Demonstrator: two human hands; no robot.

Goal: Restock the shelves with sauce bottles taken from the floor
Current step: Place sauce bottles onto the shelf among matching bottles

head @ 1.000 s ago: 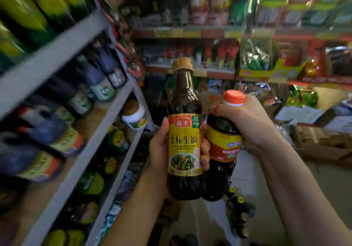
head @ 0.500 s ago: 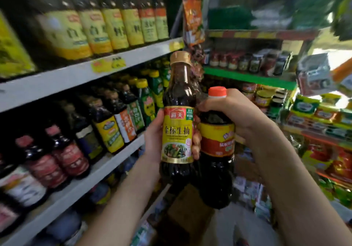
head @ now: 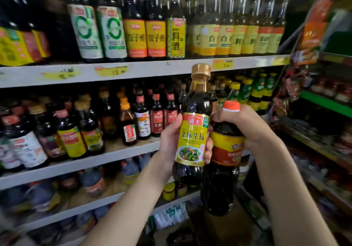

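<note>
My left hand (head: 169, 141) grips a dark soy sauce bottle with a gold cap and yellow label (head: 193, 131), held upright in front of the middle shelf (head: 114, 155). Right beside it, my right hand (head: 243, 125) is wrapped around the neck of a larger dark bottle with an orange cap (head: 224, 150), which hangs a little lower. The two bottles touch side by side. Rows of sauce bottles fill the shelves behind them.
The top shelf (head: 152, 68) carries tall vinegar and cooking-wine bottles. A gap of bare board (head: 114, 146) shows on the middle shelf left of my left hand. Lower shelves hold bigger jugs. Another rack (head: 323, 101) with jars and packets stands at the right.
My view has swung left and upward from the aisle to face the sauce shelves squarely. Both hands keep their bottles, held at about the same height together.
</note>
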